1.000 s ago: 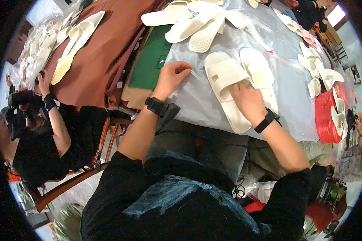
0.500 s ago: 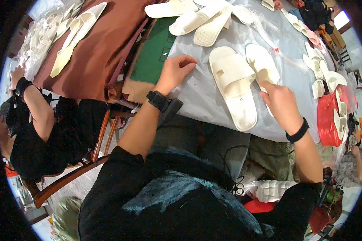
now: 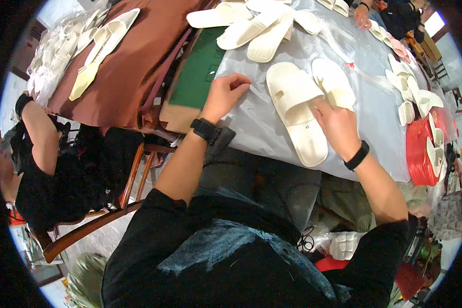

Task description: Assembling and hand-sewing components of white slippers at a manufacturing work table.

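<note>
A cream slide slipper (image 3: 300,123) lies in front of me, its toe end away and its heel end near the table edge. My right hand (image 3: 339,126) has its thumb and fingers closed at the right edge of that slipper's strap; the fingertips are partly hidden. Just right of it lies a second cream slipper (image 3: 333,82), its heel end covered by the same hand. My left hand (image 3: 227,96) rests on the plastic-covered table, left of the slippers. Its fingers curl in toward the thumb, and no object shows between them.
Several cream slippers (image 3: 264,31) lie in an overlapping pile farther back. More line the right side beside a red wrapped bundle (image 3: 421,151). To the left are a green board (image 3: 195,77), a brown-covered surface (image 3: 123,66) and a seated person (image 3: 61,174). Another person's hand (image 3: 362,18) shows far right.
My right hand has moved left, from the right slipper to the strap of the left one. My left hand has barely shifted. At the far right, another person's hand has come further into view.
</note>
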`<state>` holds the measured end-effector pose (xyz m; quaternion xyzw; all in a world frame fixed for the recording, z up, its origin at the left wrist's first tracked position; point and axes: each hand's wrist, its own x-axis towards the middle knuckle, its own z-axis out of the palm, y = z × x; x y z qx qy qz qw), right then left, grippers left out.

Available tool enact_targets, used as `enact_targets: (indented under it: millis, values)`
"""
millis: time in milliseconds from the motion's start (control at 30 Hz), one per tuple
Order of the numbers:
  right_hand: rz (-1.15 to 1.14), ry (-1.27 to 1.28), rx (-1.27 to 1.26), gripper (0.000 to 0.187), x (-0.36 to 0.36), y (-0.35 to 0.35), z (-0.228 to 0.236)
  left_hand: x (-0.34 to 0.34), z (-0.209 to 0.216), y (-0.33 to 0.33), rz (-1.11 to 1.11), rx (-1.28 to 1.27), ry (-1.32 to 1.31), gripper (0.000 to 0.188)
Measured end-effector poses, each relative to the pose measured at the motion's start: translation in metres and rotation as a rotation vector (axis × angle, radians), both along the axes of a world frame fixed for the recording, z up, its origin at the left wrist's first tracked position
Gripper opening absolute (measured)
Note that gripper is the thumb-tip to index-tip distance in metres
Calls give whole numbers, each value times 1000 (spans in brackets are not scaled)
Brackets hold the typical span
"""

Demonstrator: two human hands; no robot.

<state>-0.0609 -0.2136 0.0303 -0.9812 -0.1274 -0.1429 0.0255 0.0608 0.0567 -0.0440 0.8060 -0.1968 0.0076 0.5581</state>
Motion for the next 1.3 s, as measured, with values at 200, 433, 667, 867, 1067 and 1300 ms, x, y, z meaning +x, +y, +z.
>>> enact_targets:
  millis: [200,433,667,867,1067,1300]
  values:
    - [44,39,1,11,8,1,-19,2,-3,1,-2,-23,-20,14]
    - [92,26,-46,11,9,-6,-28,-1,-2,-1,1,-16,-12,13]
    - [116,23,15,17,4,-4,-21,1,0,2,18,33,-33,14]
    - [159,18,-193,20,12,-3,-25,3,-7,1,5,-34,-23,13]
    - [230,-14,-257,14,15,-7,-26,0,-3,-1,0,2,-29,14]
    - [159,106,-150,5,7,-9,-16,-1,-2,0,7,-14,-22,15]
